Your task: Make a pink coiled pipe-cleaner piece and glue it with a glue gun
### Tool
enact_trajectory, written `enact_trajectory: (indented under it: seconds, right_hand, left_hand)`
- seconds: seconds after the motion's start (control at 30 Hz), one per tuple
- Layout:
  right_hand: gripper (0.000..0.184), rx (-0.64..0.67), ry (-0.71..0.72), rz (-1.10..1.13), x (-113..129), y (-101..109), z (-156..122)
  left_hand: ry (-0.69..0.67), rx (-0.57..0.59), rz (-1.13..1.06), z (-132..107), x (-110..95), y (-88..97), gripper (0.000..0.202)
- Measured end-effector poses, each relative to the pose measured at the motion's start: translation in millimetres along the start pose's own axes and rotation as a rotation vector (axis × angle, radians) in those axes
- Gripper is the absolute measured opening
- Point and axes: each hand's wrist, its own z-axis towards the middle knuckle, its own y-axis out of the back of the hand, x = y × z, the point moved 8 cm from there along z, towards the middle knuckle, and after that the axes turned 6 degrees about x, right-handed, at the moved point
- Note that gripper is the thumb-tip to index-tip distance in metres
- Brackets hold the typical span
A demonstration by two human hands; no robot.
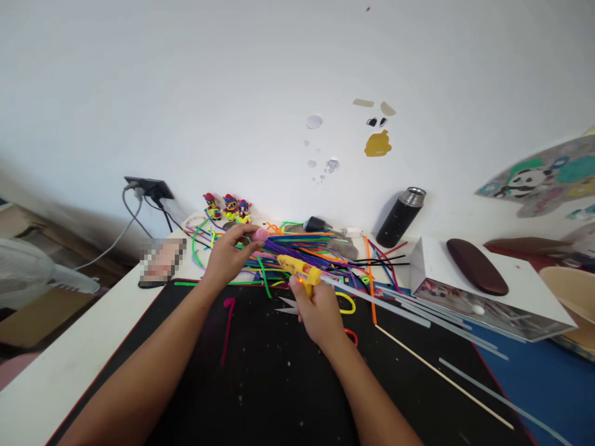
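My left hand (230,254) pinches a small pink coil (260,235) between thumb and fingertips, in front of the piled pipe cleaners. My right hand (320,313) is wrapped round a yellow hot glue gun (294,266), its nozzle pointing left toward the coil but apart from it. An orange light glows on the gun, and a long clear glue stick (381,301) juts from its back. Under the right hand lie scissors (346,303) with a yellow handle, partly hidden. A magenta pipe cleaner (227,331) with a curled top rests on the black mat (260,384).
Colourful pipe cleaners (302,248) heap along the wall. At right are a black bottle (395,220), a white box (520,303) with a brown case (477,266) on top, glue sticks (465,331) and a thin wooden stick (441,375). Small figures (230,207) stand back left.
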Motion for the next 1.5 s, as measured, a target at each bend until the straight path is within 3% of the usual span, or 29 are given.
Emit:
enact_trajectory:
  seconds: [0.2,0.33,0.83,1.07,1.3,1.5]
  right_hand:
    - [0.037,0.212,0.163,-0.500,18.2,-25.5,-5.5]
    - [0.033,0.301,0.190,-0.651,14.2,-40.5,-8.7]
    - [0.027,0.435,0.223,-0.774,14.7,-66.3,-17.6]
    - [0.029,0.466,0.220,-0.818,13.4,-79.7,-22.6]
    - [0.031,0.494,0.212,-0.864,12.9,-79.8,-25.3]
    - [0.035,0.595,0.234,-0.852,19.7,-76.6,-30.6]
  left_hand:
    - [0.068,-0.039,-0.084,1.6,9.1,6.6,0.034]
    - [0.072,-0.057,-0.111,2.6,7.9,9.4,0.035]
    - [0.077,-0.040,-0.245,3.0,-5.3,8.6,0.038]
    - [0.049,-0.023,-0.315,-0.5,-14.6,6.9,0.027]
    - [0.033,-0.005,-0.378,2.5,-17.1,4.0,0.027]
    - [0.008,-0.024,-0.390,6.7,-22.1,12.0,0.026]
